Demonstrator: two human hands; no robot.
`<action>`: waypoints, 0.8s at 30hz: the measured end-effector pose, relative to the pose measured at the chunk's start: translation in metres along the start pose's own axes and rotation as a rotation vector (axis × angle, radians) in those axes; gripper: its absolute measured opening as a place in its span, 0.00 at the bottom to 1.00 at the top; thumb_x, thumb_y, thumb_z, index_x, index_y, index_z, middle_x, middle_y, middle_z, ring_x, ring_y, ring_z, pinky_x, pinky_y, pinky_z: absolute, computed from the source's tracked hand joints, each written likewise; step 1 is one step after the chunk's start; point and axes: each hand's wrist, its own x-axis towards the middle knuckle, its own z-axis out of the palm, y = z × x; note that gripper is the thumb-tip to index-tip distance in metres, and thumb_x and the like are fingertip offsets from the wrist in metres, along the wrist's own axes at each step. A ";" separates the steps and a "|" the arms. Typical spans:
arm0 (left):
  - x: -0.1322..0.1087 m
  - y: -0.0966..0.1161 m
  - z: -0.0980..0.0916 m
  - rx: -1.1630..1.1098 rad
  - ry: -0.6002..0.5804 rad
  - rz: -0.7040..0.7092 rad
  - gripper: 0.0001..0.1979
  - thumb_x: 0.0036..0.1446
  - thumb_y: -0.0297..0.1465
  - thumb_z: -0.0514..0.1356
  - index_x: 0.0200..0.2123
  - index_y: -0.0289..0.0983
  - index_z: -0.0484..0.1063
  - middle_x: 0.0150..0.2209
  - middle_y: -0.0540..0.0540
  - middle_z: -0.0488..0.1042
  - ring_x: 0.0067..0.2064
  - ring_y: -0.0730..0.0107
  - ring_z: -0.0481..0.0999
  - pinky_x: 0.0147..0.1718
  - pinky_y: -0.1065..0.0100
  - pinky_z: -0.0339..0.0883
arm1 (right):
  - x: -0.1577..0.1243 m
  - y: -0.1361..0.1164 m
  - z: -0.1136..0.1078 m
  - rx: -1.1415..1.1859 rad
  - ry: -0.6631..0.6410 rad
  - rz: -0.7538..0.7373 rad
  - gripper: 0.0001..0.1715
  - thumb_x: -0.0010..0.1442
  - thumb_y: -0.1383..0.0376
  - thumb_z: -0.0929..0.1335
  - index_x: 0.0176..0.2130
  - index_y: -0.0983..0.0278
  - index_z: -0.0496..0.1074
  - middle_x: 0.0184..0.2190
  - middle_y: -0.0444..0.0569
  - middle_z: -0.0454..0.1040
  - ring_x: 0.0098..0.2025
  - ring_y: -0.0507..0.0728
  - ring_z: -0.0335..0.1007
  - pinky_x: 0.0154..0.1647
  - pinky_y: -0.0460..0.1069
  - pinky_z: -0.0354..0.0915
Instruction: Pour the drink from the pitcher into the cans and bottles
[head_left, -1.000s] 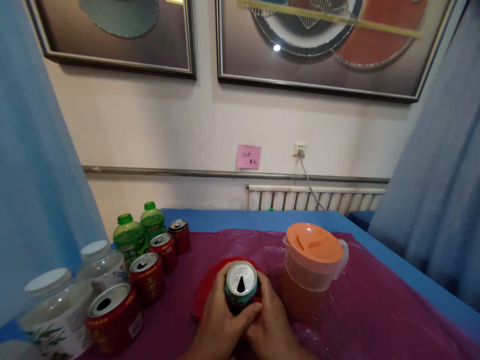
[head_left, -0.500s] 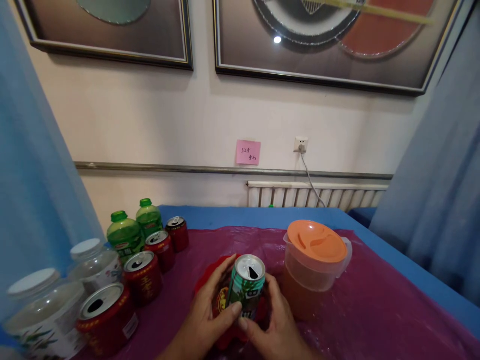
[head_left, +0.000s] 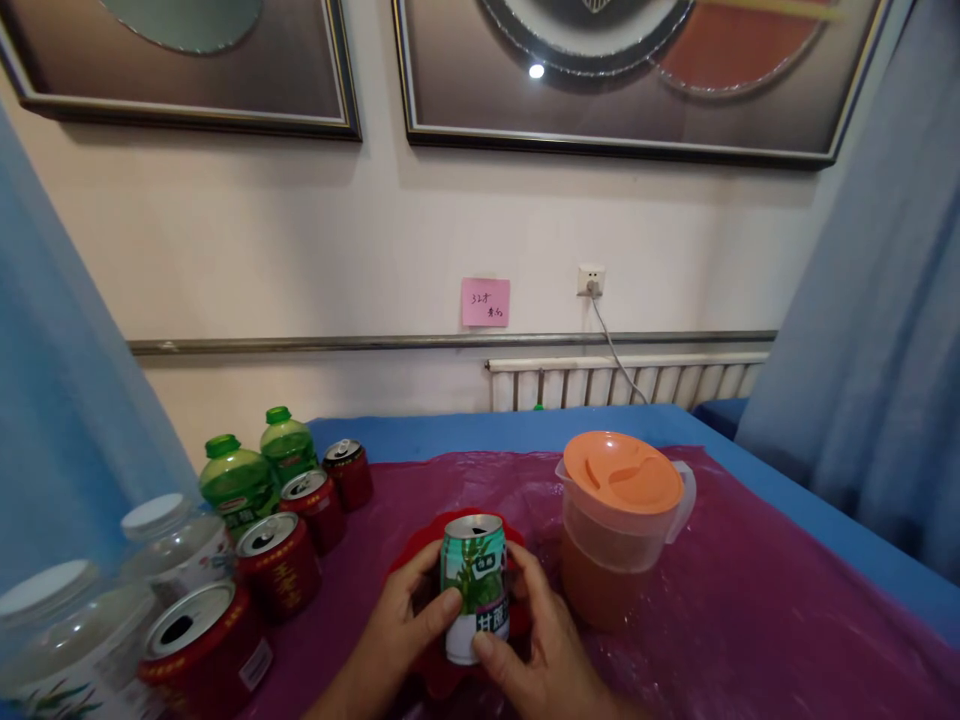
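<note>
A green-and-white printed metal can (head_left: 471,590), lower centre, is clasped upright between left hand (head_left: 409,615) and right hand (head_left: 544,620), thumbs on its front. The step seems two-handed handling; moving it calls for steadiness, its top being open. Behind shows a red scalloped dish (head_left: 424,536).

the jug (head_left: 619,555) stands just beyond the right hand (head_left: 551,630), blocking the way forward and right; wider room lies over the sheet (head_left: 757,570) past it. between the left hand (head_left: 409,610) and red cans (head_left: 281,580) runs a free strip. above the can (head_left: 472,570), free air.
</note>
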 end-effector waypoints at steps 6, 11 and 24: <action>-0.002 0.002 0.002 -0.034 0.008 -0.026 0.33 0.53 0.48 0.68 0.59 0.39 0.73 0.53 0.38 0.79 0.52 0.46 0.78 0.49 0.59 0.73 | 0.004 -0.009 -0.005 0.072 -0.044 0.002 0.37 0.64 0.55 0.71 0.67 0.55 0.56 0.56 0.50 0.75 0.53 0.60 0.75 0.52 0.52 0.71; 0.000 0.003 0.002 -0.075 0.082 -0.024 0.34 0.49 0.47 0.71 0.57 0.39 0.74 0.54 0.39 0.79 0.54 0.45 0.77 0.52 0.59 0.72 | 0.002 -0.008 -0.005 -0.011 0.000 0.028 0.32 0.65 0.60 0.70 0.65 0.55 0.60 0.58 0.50 0.73 0.56 0.60 0.72 0.58 0.53 0.67; -0.001 0.026 0.017 -0.410 0.333 -0.180 0.29 0.43 0.40 0.76 0.48 0.36 0.77 0.49 0.39 0.82 0.49 0.46 0.81 0.50 0.56 0.74 | 0.003 -0.019 -0.014 -0.084 0.114 -0.051 0.19 0.71 0.63 0.63 0.60 0.59 0.64 0.49 0.50 0.76 0.49 0.55 0.75 0.52 0.49 0.69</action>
